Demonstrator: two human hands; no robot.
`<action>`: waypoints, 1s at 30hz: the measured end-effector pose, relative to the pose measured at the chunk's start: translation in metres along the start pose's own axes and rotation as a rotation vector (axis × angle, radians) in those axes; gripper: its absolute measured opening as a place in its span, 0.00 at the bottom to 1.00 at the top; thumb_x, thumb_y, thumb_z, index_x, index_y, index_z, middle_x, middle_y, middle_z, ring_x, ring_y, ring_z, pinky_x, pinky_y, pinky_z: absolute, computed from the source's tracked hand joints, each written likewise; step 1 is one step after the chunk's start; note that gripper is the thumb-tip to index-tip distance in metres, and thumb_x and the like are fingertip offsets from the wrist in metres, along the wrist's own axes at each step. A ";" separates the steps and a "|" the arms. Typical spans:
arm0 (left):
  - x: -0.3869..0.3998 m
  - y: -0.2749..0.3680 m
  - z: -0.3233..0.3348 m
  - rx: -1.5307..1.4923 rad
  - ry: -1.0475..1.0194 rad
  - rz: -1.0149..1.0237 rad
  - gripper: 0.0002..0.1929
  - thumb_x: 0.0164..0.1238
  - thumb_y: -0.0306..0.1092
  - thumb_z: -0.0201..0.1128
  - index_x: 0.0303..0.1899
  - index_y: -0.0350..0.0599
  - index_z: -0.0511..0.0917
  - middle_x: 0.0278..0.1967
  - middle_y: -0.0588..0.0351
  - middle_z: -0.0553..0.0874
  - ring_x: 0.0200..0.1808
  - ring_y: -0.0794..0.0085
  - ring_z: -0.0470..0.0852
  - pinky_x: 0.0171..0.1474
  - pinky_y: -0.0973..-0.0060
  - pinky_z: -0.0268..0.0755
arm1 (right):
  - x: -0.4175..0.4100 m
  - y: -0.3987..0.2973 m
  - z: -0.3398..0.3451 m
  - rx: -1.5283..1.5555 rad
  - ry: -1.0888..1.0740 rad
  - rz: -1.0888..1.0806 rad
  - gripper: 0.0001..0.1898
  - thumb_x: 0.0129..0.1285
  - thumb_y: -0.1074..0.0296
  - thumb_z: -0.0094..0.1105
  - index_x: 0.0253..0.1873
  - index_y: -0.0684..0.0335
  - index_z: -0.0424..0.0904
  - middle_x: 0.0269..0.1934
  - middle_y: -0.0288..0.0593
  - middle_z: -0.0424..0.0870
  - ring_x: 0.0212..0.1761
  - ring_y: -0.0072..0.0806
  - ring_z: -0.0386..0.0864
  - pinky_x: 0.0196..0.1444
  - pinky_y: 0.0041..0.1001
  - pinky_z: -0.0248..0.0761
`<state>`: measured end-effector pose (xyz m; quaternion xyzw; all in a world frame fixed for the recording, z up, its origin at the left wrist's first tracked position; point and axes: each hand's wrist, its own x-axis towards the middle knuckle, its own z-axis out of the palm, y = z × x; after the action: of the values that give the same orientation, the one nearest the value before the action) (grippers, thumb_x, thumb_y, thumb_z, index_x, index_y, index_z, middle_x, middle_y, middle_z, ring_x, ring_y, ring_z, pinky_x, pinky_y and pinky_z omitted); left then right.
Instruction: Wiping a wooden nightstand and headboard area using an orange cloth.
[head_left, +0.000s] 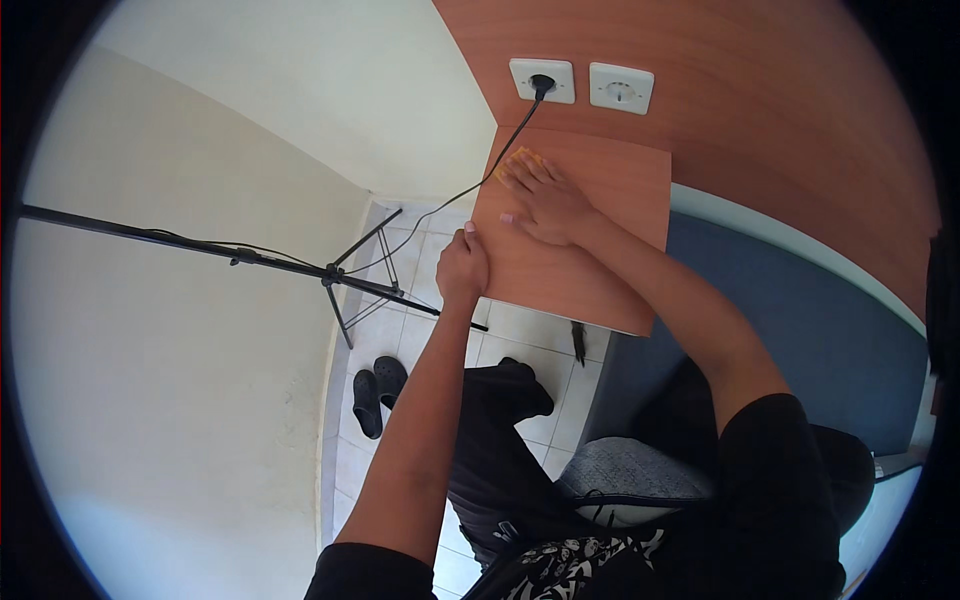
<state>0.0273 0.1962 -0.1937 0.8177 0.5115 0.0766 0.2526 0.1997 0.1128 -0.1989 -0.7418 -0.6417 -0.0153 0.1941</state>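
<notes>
My right hand (551, 204) lies palm down on a small wooden-look tabletop (600, 277), its fingers over a yellow-orange cloth (529, 156) near the back left part of the top. Most of the cloth is hidden under the fingers. With my left hand (463, 264) I grip the left edge of the tabletop, the thumb lying at the edge. A black power cable (455, 198) passes by the top's back left corner, close to the cloth, up to a plug (541, 84) in the wall.
A second white socket (621, 88) is beside the plugged one. At left, a black tripod stand (332, 274) reaches across the view above the tiled floor. Black clogs (367, 405) lie by the wall. Right of the top is a dark blue padded surface (787, 322), with a grey cushion (630, 469) near me.
</notes>
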 end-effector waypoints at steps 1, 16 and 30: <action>0.000 0.000 0.001 -0.007 0.003 0.010 0.31 0.76 0.57 0.31 0.48 0.42 0.78 0.43 0.37 0.84 0.48 0.41 0.80 0.51 0.50 0.71 | 0.003 -0.002 0.001 -0.005 0.001 0.000 0.37 0.70 0.39 0.38 0.73 0.63 0.54 0.75 0.50 0.51 0.79 0.45 0.42 0.77 0.43 0.34; -0.003 0.005 -0.004 0.012 -0.038 -0.030 0.32 0.76 0.58 0.29 0.50 0.43 0.78 0.44 0.37 0.84 0.49 0.41 0.80 0.52 0.50 0.71 | -0.004 0.002 0.003 -0.038 -0.062 -0.083 0.35 0.72 0.40 0.35 0.75 0.58 0.53 0.76 0.49 0.51 0.79 0.44 0.39 0.77 0.44 0.35; -0.005 0.002 -0.007 -0.056 0.002 -0.034 0.32 0.76 0.58 0.28 0.47 0.44 0.77 0.41 0.40 0.85 0.46 0.42 0.82 0.49 0.51 0.72 | -0.013 -0.015 0.003 -0.037 -0.056 0.025 0.37 0.72 0.39 0.33 0.75 0.63 0.51 0.76 0.48 0.51 0.79 0.43 0.41 0.78 0.42 0.32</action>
<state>0.0239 0.1934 -0.1864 0.8013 0.5235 0.0872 0.2761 0.1820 0.1032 -0.2013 -0.7535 -0.6371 -0.0040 0.1623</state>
